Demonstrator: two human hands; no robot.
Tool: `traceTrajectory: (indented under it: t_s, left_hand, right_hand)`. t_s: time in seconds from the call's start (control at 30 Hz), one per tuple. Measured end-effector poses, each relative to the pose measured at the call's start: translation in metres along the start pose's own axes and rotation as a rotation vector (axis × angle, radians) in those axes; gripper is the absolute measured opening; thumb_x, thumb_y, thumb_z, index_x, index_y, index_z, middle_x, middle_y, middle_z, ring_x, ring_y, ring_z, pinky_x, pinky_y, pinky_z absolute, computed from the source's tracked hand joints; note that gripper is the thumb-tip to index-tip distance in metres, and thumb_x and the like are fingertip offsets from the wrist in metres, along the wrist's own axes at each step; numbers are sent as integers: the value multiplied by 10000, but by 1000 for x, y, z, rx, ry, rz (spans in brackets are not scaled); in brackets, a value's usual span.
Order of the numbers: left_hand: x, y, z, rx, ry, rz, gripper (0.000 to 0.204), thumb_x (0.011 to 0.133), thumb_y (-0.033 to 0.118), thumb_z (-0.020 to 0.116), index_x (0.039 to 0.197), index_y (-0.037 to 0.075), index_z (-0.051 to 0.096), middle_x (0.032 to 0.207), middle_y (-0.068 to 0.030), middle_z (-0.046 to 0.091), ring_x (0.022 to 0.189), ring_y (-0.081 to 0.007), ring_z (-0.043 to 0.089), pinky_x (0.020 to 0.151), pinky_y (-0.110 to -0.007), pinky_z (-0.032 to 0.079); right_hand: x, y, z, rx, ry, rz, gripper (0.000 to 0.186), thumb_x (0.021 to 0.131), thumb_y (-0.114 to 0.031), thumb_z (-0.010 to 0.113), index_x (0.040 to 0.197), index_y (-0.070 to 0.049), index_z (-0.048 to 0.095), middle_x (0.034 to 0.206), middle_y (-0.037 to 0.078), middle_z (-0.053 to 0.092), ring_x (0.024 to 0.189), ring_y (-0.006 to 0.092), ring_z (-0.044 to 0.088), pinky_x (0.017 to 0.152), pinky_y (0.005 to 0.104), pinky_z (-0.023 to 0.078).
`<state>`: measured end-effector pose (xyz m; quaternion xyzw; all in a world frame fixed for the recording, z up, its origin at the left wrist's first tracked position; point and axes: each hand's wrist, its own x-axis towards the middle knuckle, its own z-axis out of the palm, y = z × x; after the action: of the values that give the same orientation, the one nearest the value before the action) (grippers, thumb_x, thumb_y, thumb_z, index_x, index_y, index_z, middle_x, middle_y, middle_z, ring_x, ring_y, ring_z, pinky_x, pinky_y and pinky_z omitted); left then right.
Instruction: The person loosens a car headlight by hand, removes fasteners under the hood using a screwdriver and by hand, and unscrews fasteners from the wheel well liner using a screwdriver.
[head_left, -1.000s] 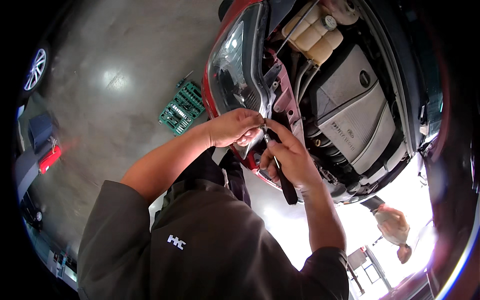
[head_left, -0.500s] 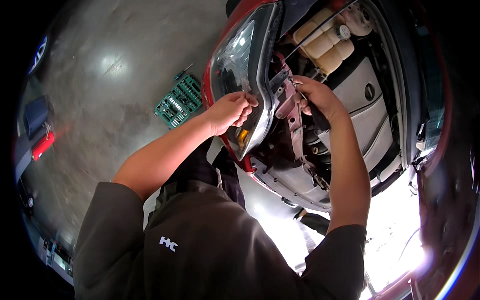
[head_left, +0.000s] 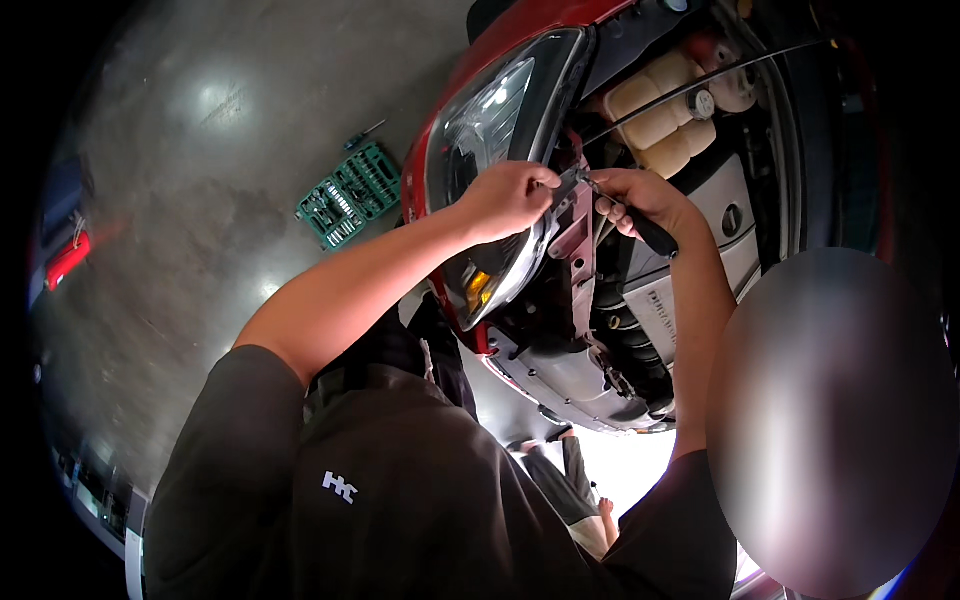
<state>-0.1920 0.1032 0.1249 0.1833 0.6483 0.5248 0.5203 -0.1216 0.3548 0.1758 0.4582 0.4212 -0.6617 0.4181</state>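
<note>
Both my arms reach to the clear headlight (head_left: 500, 110) of a red car with its bonnet open. My left hand (head_left: 512, 196) is closed on the headlight's rear edge, fingertips pinched beside the red mounting bracket (head_left: 578, 225). My right hand (head_left: 640, 198) grips a black-handled tool (head_left: 652, 232). Its thin metal tip (head_left: 592, 184) points at the spot where my left fingers are. The two hands are almost touching. What the tip sits on is hidden by my fingers.
A green socket set case (head_left: 345, 195) lies open on the grey concrete floor, a small screwdriver (head_left: 362, 135) beside it. Behind the headlight are a cream fluid tank (head_left: 655, 120), a grey engine cover (head_left: 725, 215) and a thin prop rod (head_left: 700, 85). A blurred patch covers the lower right.
Both hands have risen from the lower front of the car to the headlight's rear edge. The right hand swung the black tool round from behind the lamp, tip toward the left hand.
</note>
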Motion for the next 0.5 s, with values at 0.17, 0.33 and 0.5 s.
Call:
traceTrajectory:
  t_s: [0.17,0.33,0.5]
  left_hand:
    - [29,17,18,686,138,271,376,912,243,662,1264,116,702,979,-163,745,886,-336,733,783,-447,592]
    - [39,17,26,886,57,203,264,902,230,636,1114,80,686,913,-127,742,882,-344,733,748,-476,593]
    - [44,17,31,929,78,237,222,901,229,630,1041,61,672,890,-125,739,858,-352,732,726,-479,590]
  right_hand:
    - [-2,-2,-2,72,-30,24,204,1050,-124,495,1161,-21,633,744,15,605,483,7,492,405,157,440]
    - [-3,5,-3,164,-71,-18,160,1048,-150,533,1091,-31,632,717,2,597,470,8,480,397,153,428]
    - [2,12,-13,151,-57,-21,181,1054,-201,552,943,-80,627,701,-5,589,457,42,503,398,178,424]
